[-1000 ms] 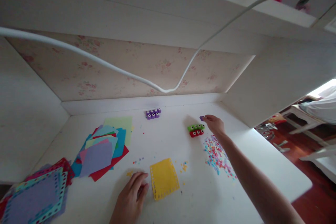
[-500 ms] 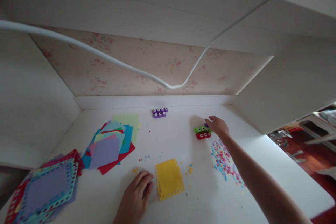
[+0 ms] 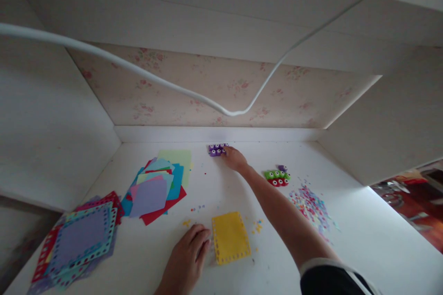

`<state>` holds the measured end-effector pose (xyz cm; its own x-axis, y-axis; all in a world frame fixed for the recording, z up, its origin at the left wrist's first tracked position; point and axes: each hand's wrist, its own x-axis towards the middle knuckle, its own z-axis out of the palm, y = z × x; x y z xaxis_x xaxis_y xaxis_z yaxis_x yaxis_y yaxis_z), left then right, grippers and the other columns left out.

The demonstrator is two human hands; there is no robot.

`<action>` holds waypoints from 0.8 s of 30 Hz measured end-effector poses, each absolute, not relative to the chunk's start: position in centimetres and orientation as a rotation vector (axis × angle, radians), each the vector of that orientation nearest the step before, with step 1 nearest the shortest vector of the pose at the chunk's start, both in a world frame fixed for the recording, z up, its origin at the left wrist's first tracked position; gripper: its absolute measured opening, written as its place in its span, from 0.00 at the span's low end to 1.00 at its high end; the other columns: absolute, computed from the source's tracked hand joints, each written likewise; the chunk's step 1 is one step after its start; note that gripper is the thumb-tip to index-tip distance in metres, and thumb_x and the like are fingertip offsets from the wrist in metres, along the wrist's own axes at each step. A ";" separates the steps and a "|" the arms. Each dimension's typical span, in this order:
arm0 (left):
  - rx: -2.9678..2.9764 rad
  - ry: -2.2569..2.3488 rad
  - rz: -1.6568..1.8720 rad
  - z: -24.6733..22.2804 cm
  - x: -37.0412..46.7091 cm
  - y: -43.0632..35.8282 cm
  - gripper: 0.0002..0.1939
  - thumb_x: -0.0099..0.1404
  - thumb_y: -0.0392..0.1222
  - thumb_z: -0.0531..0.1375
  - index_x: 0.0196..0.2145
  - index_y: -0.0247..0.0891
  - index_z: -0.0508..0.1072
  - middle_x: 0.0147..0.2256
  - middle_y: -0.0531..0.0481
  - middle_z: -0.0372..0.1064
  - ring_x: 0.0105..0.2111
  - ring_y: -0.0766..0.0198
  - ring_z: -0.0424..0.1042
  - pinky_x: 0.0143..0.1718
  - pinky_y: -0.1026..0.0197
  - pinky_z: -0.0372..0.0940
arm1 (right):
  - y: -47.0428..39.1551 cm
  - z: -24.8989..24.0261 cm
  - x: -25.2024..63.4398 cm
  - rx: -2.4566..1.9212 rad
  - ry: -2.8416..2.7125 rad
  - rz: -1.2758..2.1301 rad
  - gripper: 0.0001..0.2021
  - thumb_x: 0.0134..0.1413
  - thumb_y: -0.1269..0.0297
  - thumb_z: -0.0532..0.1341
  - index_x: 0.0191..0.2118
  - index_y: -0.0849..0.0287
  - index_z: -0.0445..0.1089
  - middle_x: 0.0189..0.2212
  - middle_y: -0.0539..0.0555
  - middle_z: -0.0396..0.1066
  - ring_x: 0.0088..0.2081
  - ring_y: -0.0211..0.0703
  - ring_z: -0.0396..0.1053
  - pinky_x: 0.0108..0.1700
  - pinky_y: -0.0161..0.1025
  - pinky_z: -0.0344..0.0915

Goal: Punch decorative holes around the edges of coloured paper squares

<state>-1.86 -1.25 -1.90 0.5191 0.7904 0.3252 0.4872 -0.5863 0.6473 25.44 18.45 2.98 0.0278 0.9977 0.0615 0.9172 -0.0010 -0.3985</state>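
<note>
Floral wallpaper (image 3: pixel 173 108) backs a white table (image 3: pixel 221 191). The step in hand seems to be reaching for one of the purple eyed blocks (image 3: pixel 213 150) near the table's back edge; it calls for a narrow pinch. The right hand's (image 3: pixel 234 159) fingertips meet them; their grip can't be told. The blocks stand in two rows, white-eyed, dark-pupilled. The left hand (image 3: pixel 189 251), half curled, rests beside yellow paper (image 3: pixel 231 238), nothing visibly held.

Left hand (image 3: pixel 188 256): is resting low, its fingers (image 3: pixel 200 238) curling loosely
Right forearm (image 3: pixel 277 207): is stretching forward, slanting leftward
Right hand (image 3: pixel 234 159): is pointing left, palm facing down
</note>
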 end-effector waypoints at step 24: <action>2.160 1.179 0.600 0.0 -0.9 1.3 0.22 0.66 0.34 0.57 0.57 0.47 0.68 0.57 0.47 0.66 0.52 0.57 0.73 0.52 0.54 0.70 | -4.9 2.2 19.9 -1.809 -1.905 0.279 0.28 0.59 0.56 0.63 0.63 0.52 0.59 0.59 0.62 0.66 0.60 0.59 0.64 0.58 0.59 0.65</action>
<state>-0.94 1.33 0.01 0.5035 0.8580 0.1012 0.5870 -0.4257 0.6886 19.93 -4.87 2.16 0.0031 0.9777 0.2099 0.8766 0.0984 -0.4711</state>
